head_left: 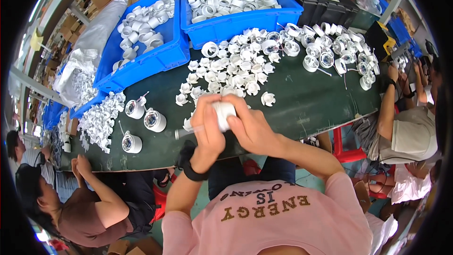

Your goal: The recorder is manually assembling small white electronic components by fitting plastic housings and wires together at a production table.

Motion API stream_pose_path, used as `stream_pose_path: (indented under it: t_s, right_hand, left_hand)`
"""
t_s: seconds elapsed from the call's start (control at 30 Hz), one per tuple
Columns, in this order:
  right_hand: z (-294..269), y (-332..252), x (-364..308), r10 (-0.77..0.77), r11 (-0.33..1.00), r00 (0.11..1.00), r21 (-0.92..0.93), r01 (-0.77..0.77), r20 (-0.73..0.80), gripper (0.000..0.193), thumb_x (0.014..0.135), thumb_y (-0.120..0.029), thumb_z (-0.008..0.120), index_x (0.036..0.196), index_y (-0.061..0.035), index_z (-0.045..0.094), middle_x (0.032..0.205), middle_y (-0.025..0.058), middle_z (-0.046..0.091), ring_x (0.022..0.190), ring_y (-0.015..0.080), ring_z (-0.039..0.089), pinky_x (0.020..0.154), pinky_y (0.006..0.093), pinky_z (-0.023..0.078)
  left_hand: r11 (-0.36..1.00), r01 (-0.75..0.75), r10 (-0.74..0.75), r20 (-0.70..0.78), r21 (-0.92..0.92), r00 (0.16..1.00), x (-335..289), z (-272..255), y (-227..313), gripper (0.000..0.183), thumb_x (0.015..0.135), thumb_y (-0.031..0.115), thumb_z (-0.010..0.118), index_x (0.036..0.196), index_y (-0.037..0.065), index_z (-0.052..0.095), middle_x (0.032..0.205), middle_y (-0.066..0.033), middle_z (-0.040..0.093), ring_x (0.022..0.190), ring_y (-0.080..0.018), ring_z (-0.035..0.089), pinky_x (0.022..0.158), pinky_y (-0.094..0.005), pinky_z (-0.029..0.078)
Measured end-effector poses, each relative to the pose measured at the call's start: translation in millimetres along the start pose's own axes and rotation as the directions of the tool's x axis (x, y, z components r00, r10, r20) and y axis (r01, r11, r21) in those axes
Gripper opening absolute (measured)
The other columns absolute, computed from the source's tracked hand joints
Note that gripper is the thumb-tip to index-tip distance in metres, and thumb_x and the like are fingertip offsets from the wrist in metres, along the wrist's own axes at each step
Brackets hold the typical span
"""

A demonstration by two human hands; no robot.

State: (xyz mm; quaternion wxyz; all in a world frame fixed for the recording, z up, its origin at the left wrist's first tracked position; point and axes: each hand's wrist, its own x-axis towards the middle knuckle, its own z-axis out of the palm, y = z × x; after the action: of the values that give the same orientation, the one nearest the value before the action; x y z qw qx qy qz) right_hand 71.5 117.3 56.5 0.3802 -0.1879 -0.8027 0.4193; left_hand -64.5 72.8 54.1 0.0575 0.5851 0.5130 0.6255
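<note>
Above the near edge of the table, a white cylindrical plastic housing (pixel 223 115) is held between my two hands. My left hand (pixel 209 125) is closed around its left side, with a pale, partly see-through rod (pixel 188 131) jutting out to the left from under the fingers. From the right, my right hand (pixel 252 130) grips the housing with the thumb pressed on its face. Just beyond my hands lie many small white clawed plastic caps (pixel 236 68). Three white round units (pixel 155 121) with dark, glassy tops and thin wires stand to the left.
Two blue bins (pixel 243 24) full of white rings and a black bin (pixel 325 12) line the back of the green table (pixel 302 108). Wired round units (pixel 326 59) are heaped at right, small white clips (pixel 101 120) at left. Co-workers (pixel 89 203) sit on both sides.
</note>
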Motion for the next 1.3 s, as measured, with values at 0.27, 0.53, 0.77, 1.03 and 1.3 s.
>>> stream_pose_path:
  t_s: [0.27,0.53,0.77,1.03,1.3]
  right_hand:
    - [-2.8,27.9,15.9,0.145,0.958,0.971,0.272,-0.090,-0.191,0.068,0.088,-0.003,0.057,0.145,-0.0058,0.020,0.118,0.0119,0.052,0.090,0.0164,0.059,0.070,0.0264,0.051]
    - [-27.2,84.0,37.0,0.231,0.916,0.879,0.398,-0.052,-0.418,0.058,0.082,-0.002,0.062,0.131,-0.0029,0.033,0.100,0.0090,0.054,0.082,0.0138,0.056,0.068,0.0284,0.050]
    - [-40.8,82.7,42.2,-0.105,0.961,0.952,-0.276,0.022,-0.287,0.059,0.067,-0.008,0.072,0.120,0.0032,0.050,0.110,0.0202,0.050,0.097,0.0353,0.053,0.086,0.0387,0.044]
    - [-37.6,93.8,31.3,0.282,0.947,0.945,0.208,-0.247,-0.164,0.062,0.075,0.000,0.070,0.128,-0.0005,0.038,0.112,0.0149,0.053,0.106,0.0197,0.055,0.084,0.0310,0.048]
    - [-45.0,62.4,34.5,0.229,0.774,0.973,0.601,-0.198,0.026,0.061,0.082,0.001,0.067,0.134,-0.0009,0.037,0.125,0.0107,0.050,0.113,0.0209,0.055,0.093,0.0349,0.046]
  left_hand:
    - [0.899,0.431,-0.268,0.675,-0.082,0.688,27.1,-2.0,8.7,0.084,0.086,0.030,0.066,0.145,0.001,0.012,0.132,-0.0189,0.043,0.119,-0.0250,0.049,0.096,-0.0358,0.042]
    - [0.778,0.540,-0.623,0.284,0.320,0.729,208.3,-77.1,-148.7,0.036,0.084,0.029,0.065,0.107,0.001,0.061,0.092,-0.0099,0.068,0.085,-0.0210,0.065,0.075,-0.0292,0.050]
    - [0.284,0.023,-0.667,0.180,0.959,0.723,284.4,-109.2,-288.3,0.057,0.075,0.046,0.065,0.110,0.001,0.063,0.107,-0.0219,0.064,0.102,-0.0354,0.062,0.088,-0.0427,0.048]
    - [0.358,0.160,-0.590,0.090,0.920,0.802,290.9,-96.7,-264.8,0.061,0.074,0.040,0.069,0.119,0.000,0.058,0.114,-0.0239,0.061,0.100,-0.0345,0.063,0.084,-0.0392,0.052]
    - [0.691,0.619,-0.487,0.393,-0.372,0.780,174.7,-46.7,-65.1,0.057,0.085,0.023,0.064,0.128,-0.009,0.043,0.122,-0.0205,0.055,0.107,-0.0281,0.060,0.088,-0.0365,0.051]
